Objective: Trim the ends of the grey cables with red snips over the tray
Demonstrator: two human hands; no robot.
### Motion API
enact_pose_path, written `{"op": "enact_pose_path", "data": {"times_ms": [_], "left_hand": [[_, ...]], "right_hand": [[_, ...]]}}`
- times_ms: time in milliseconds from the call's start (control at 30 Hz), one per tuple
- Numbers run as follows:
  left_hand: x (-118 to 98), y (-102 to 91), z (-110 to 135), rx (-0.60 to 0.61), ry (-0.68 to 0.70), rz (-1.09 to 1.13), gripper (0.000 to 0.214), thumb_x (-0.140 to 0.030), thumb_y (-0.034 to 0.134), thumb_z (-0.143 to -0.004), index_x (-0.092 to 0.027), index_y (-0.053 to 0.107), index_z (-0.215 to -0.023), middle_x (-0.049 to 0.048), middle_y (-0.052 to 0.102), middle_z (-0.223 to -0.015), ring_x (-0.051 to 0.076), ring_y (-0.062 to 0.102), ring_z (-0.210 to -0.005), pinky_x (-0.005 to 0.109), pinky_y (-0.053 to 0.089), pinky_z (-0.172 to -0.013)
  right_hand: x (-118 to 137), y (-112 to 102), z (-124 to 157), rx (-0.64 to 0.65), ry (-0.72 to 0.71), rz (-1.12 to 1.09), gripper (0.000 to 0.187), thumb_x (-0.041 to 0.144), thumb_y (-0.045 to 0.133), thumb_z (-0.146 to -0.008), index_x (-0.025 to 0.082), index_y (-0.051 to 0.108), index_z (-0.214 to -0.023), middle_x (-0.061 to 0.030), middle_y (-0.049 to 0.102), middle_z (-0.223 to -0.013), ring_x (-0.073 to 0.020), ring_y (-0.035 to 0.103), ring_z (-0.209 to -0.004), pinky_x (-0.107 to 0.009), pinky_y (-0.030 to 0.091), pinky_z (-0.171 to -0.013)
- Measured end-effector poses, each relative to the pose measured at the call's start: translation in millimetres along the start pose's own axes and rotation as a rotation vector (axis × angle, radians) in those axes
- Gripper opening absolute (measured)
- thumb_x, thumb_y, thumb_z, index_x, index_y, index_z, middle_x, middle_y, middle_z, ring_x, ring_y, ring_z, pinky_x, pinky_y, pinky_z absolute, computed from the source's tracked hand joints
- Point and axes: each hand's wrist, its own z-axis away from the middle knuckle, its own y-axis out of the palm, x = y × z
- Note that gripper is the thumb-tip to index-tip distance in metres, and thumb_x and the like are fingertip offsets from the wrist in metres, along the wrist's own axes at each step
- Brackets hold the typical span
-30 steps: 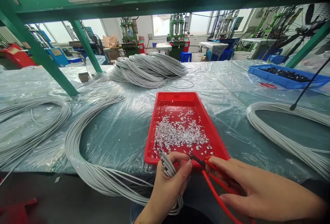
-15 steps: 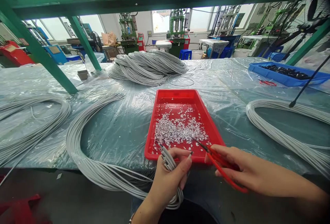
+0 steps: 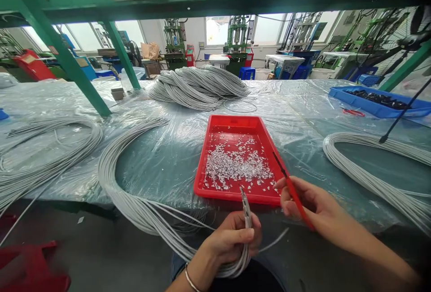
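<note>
My left hand [image 3: 232, 236] is closed around a bundle of thin grey cables [image 3: 246, 209], their trimmed ends pointing up just in front of the red tray. From this grip the cables loop down and run left onto the table as a long coil [image 3: 111, 171]. In my right hand [image 3: 310, 202] are red-handled scissors [image 3: 292, 193], seen edge-on, dark blades tilted up and left by the tray's right wall. The red tray [image 3: 202, 166] holds many small shiny silvery scraps [image 3: 235, 164]. One loose cable end [image 3: 276, 239] sticks out right of my left hand.
A big heap of grey cable [image 3: 198, 86] lies behind the tray. More coils rest at left [image 3: 77, 148] and right [image 3: 340, 144]. Far right are a blue tray [image 3: 357, 103] of black parts and red scissors [image 3: 353, 112]. A green frame post [image 3: 77, 79] stands at left.
My left hand has moved right and turned, bringing the cable ends upright. My right hand has lifted the scissors' tips up and away from the scraps. The view has shifted slightly.
</note>
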Motion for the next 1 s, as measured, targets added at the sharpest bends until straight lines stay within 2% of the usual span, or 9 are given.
{"op": "enact_pose_path", "data": {"times_ms": [133, 267, 367, 433, 467, 567, 700, 833, 1000], "left_hand": [[-6.9, 4.7, 0.6, -0.027, 0.029, 0.013, 0.062, -0.056, 0.099, -0.041, -0.018, 0.057, -0.064, -0.0046, 0.052, -0.051, 0.009, 0.050, -0.042, 0.021, 0.047, -0.040], [-18.3, 12.8, 8.7, -0.155, 0.110, -0.004, 0.050, -0.047, 0.097, -0.058, -0.017, 0.060, -0.071, -0.0063, 0.053, -0.046, 0.005, 0.044, -0.035, 0.014, 0.032, -0.033], [-29.4, 22.4, 16.9, -0.280, 0.190, -0.065, 0.044, -0.048, 0.092, -0.067, -0.015, 0.064, -0.077, -0.0080, 0.053, -0.049, 0.001, 0.035, -0.033, 0.013, 0.021, -0.033], [-36.7, 29.2, 21.3, -0.354, 0.220, -0.124, 0.047, -0.051, 0.092, -0.066, -0.013, 0.067, -0.078, -0.0070, 0.054, -0.051, 0.000, 0.034, -0.034, 0.015, 0.020, -0.035], [-39.8, 32.4, 22.8, -0.380, 0.223, -0.152, 0.048, -0.053, 0.092, -0.065, -0.013, 0.067, -0.077, -0.0068, 0.054, -0.051, 0.001, 0.035, -0.035, 0.015, 0.020, -0.036], [-46.4, 39.7, 25.1, -0.416, 0.215, -0.214, 0.048, -0.054, 0.091, -0.065, -0.014, 0.068, -0.077, -0.0094, 0.048, -0.047, 0.002, 0.034, -0.036, 0.017, 0.021, -0.038], [-48.6, 44.9, 25.7, -0.415, 0.226, -0.275, 0.042, -0.050, 0.090, -0.067, -0.015, 0.070, -0.080, -0.0108, 0.045, -0.046, 0.003, 0.032, -0.037, 0.018, 0.023, -0.039], [-49.3, 46.1, 26.1, -0.403, 0.218, -0.290, 0.036, -0.045, 0.089, -0.069, -0.015, 0.069, -0.077, -0.0098, 0.047, -0.046, 0.003, 0.033, -0.037, 0.018, 0.024, -0.038], [-50.8, 45.8, 26.6, -0.386, 0.236, -0.314, 0.029, -0.037, 0.088, -0.071, -0.015, 0.072, -0.080, -0.0080, 0.051, -0.049, 0.002, 0.034, -0.037, 0.018, 0.025, -0.038]], "right_hand": [[-10.6, 16.2, -0.7, 0.023, -0.019, -0.002, 0.043, 0.063, 0.078, -0.084, 0.022, 0.063, -0.087, -0.0002, 0.065, -0.081, -0.0158, 0.053, -0.067, -0.026, 0.047, -0.060], [-19.2, 21.1, 9.3, 0.012, -0.019, 0.005, 0.054, 0.075, 0.071, -0.083, 0.025, 0.066, -0.101, -0.0016, 0.065, -0.084, -0.0202, 0.059, -0.072, -0.031, 0.054, -0.067], [-30.5, 16.1, 26.2, -0.054, 0.045, 0.038, 0.068, 0.080, 0.058, -0.087, 0.024, 0.063, -0.126, -0.0118, 0.072, -0.110, -0.0304, 0.067, -0.102, -0.044, 0.057, -0.092], [-36.7, 12.1, 37.8, -0.080, 0.099, 0.149, 0.074, 0.076, 0.059, -0.088, 0.022, 0.060, -0.138, -0.0170, 0.069, -0.132, -0.0372, 0.061, -0.124, -0.049, 0.051, -0.105], [-37.7, 10.7, 42.6, -0.069, 0.113, 0.229, 0.076, 0.073, 0.062, -0.086, 0.021, 0.060, -0.141, -0.0173, 0.068, -0.135, -0.0393, 0.059, -0.128, -0.049, 0.050, -0.106], [-28.8, 10.9, 50.8, 0.049, 0.151, 0.461, 0.068, 0.058, 0.062, -0.083, 0.021, 0.065, -0.140, -0.0155, 0.074, -0.124, -0.0399, 0.066, -0.117, -0.048, 0.055, -0.097], [-0.6, 16.2, 49.0, 0.130, 0.226, 0.613, 0.063, 0.054, 0.057, -0.082, 0.019, 0.068, -0.133, -0.0126, 0.076, -0.100, -0.0347, 0.070, -0.093, -0.049, 0.055, -0.085], [14.3, 16.7, 44.7, 0.182, 0.242, 0.643, 0.048, 0.056, 0.053, -0.085, 0.021, 0.073, -0.111, -0.0075, 0.070, -0.083, -0.0306, 0.066, -0.078, -0.045, 0.053, -0.074], [12.0, 13.3, 44.8, 0.218, 0.273, 0.553, 0.046, 0.058, 0.051, -0.086, 0.023, 0.071, -0.107, -0.0081, 0.070, -0.092, -0.0306, 0.066, -0.085, -0.043, 0.052, -0.078]]}}
